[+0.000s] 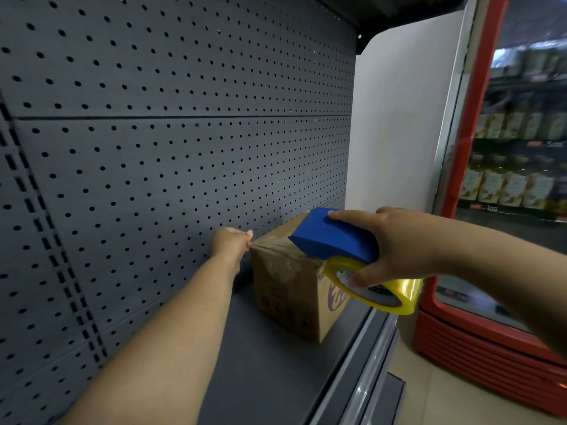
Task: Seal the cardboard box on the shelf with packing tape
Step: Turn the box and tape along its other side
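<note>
Outstretched over the dark shelf (260, 357), left hand (231, 242) at top left corner of the cardboard box (288, 289), fingers hidden, grip unclear. Right hand (399, 243) fingers (345, 215) clamped round blue tape dispenser (331, 240) with yellow tape roll (408, 291), nose at box top. Box on shelf, near the pegboard (184, 148).

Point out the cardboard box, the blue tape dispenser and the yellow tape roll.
cardboard box (288, 289): head view, its brown side panel facing left.
blue tape dispenser (331, 237): head view, top of its blue housing.
yellow tape roll (405, 293): head view, outer yellow band, right end.
</note>
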A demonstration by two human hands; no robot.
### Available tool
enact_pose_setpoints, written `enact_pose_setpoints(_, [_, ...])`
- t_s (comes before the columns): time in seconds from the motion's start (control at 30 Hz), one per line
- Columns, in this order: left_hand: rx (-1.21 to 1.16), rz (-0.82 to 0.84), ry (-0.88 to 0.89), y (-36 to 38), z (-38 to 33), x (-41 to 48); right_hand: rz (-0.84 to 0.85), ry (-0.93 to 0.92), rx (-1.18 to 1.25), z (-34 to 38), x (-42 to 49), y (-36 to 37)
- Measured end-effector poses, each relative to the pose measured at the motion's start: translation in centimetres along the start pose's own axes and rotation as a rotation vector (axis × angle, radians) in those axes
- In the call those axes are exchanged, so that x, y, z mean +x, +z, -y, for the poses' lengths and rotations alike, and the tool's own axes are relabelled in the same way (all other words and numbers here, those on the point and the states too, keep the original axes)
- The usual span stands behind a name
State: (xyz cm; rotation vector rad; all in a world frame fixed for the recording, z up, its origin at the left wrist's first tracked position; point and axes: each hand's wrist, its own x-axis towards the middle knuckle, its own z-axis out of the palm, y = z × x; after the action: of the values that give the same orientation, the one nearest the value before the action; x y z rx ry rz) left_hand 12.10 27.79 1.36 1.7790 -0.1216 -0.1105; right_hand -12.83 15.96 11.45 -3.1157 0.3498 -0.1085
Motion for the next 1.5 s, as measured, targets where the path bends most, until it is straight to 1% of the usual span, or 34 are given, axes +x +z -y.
enact_pose_setpoints(0.07, [0.038,-0.007,-0.025,0.4,0.1,0.5,0.001,-0.004,-0.001,0.0,0.2,0.2])
enact_pose_setpoints(0.17, [0.031,-0.012,-0.078,0.6,0.6,1.1,0.008,-0.021,-0.006,0.0,0.5,0.5])
enact_pose_setpoints(0.27, [-0.037,-0.013,-0.120,0.9,1.2,1.1,0.009,-0.042,-0.004,-0.2,0.8,0.7])
enact_pose_setpoints(0.4, [-0.186,0.002,-0.190,1.5,1.9,0.4,0.019,-0.049,0.030,-0.6,0.9,1.0])
enact_pose_setpoints(0.47, [-0.193,0.006,-0.164,2.0,2.5,0.5,0.035,-0.049,0.041,-0.8,1.0,1.2])
enact_pose_setpoints(0.53, [-0.131,-0.025,-0.066,2.4,2.9,0.3,0.051,-0.049,0.047,-1.0,1.0,1.4])
enact_pose_setpoints(0.57, [-0.057,-0.052,0.018,2.6,3.1,0.2,0.051,-0.049,0.050,-1.1,1.0,1.5])
enact_pose_setpoints(0.63, [0.147,-0.119,0.244,2.4,3.5,-0.5,0.047,-0.049,0.055,-1.3,1.0,1.7])
enact_pose_setpoints(0.7, [0.309,-0.145,0.536,1.9,3.7,-1.5,0.054,-0.050,0.055,-1.4,1.0,1.7])
enact_pose_setpoints(0.77, [0.512,-0.061,0.775,1.7,4.2,-2.0,0.058,-0.051,0.061,-1.6,0.9,1.7])
enact_pose_setpoints(0.8, [0.600,0.000,0.841,1.7,4.5,-2.3,0.056,-0.051,0.067,-1.7,0.9,1.8])
enact_pose_setpoints(0.83, [0.653,0.054,0.869,1.8,4.9,-2.4,0.055,-0.050,0.074,-1.9,0.8,1.9])
enact_pose_setpoints(0.9, [0.666,0.076,0.858,2.0,5.6,-2.5,0.061,-0.050,0.083,-2.0,0.8,2.1])
enact_pose_setpoints(1.03, [0.616,0.018,0.812,2.7,6.0,-2.4,0.069,-0.044,0.081,-1.9,0.9,2.8])
enact_pose_setpoints(1.2, [0.576,-0.014,0.766,3.0,6.0,-2.7,0.073,-0.025,0.071,-2.1,0.5,4.0])
enact_pose_setpoints(1.4, [0.669,-0.036,0.741,2.9,6.0,-2.6,0.057,-0.030,0.080,-2.6,-0.3,5.1])
enact_pose_setpoints(1.5, [0.725,-0.028,0.755,2.7,5.7,-2.9,0.043,-0.051,0.094,-3.1,-1.1,5.5])
